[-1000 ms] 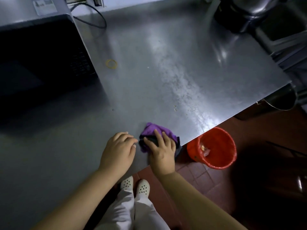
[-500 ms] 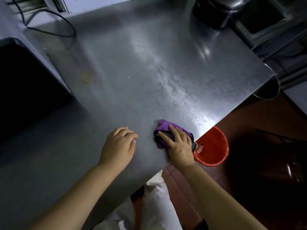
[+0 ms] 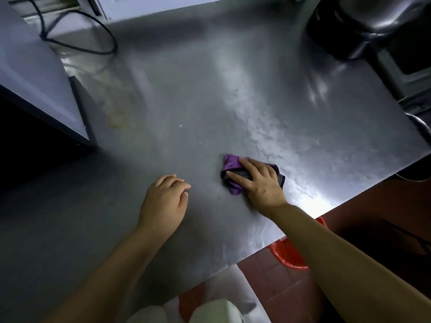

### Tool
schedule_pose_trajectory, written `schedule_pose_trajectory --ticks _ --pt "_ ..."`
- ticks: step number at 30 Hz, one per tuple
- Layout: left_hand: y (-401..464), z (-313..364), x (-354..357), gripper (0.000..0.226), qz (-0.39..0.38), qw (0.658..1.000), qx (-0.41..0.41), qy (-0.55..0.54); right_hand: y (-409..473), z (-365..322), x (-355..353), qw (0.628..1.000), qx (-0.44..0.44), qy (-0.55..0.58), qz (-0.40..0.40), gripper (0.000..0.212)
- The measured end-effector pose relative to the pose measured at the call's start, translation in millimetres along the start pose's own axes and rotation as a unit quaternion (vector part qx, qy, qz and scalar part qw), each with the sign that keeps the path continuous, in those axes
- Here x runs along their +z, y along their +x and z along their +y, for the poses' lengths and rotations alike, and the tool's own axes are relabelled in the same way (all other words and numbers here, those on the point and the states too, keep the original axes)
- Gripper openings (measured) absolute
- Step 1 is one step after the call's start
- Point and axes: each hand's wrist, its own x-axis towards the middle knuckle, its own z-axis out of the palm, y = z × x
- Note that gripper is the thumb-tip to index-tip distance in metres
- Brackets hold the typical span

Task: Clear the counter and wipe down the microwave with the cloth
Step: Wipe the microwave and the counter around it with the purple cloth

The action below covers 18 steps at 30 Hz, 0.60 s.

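Now right hand (image 3: pixel 261 184) pressing purple cloth (image 3: pixel 229 164) near the desk's (image 3: pixel 210 101) right edge, fingers straight, left hand (image 3: pixel 163 201) beside it, fingers loosely curled, holding nothing.

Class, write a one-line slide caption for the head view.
Right hand presses a purple cloth on the steel counter; left hand rests beside it.
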Motion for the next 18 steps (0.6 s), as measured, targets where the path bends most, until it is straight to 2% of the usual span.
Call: schedule_pose_trajectory --ticks 5,10,12,18 --pt "4 4 2 0.038 -0.003 0.998 -0.066 0.006 69 25 -17 0.999 -0.041 0.013 -0.025 0.053" --pt "-15 12 2 0.029 0.008 0.992 -0.128 -0.002 112 6 -27 0.999 0.013 0.022 -0.038 0.056" --pt "-21 12 3 0.029 0.006 0.991 -0.135 -0.003 103 -7 -26 0.998 -0.003 0.029 -0.049 0.055" --pt "-36 4 -2 0.041 0.006 0.992 -0.124 -0.008 15 -63 -7 0.988 -0.147 0.032 -0.045 0.054"
